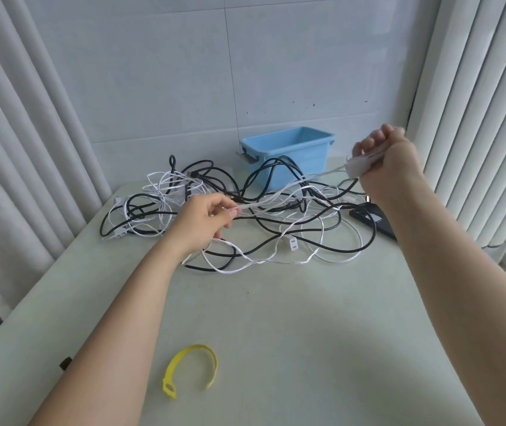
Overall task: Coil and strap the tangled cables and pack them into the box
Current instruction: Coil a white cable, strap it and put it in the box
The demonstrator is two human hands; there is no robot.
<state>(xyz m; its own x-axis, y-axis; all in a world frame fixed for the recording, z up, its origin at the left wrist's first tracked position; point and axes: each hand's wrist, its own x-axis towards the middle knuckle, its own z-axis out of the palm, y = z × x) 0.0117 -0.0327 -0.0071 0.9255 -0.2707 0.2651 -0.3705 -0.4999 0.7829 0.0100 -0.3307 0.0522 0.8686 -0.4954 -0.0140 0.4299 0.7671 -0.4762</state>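
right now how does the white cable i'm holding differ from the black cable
The white cable is lifted and stretched between the left hand and right hand; the black cable lies loose on the table. White looks thinner, black thicker. Both run through the same tangle.

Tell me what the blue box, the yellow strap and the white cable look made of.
Blue box: moulded plastic, smooth, faintly shiny walls and rim. Yellow strap: probably silicone or rubber, matte; it holds a curve and has a slot. White cable: likely plastic-sheathed, bending in loose loops.
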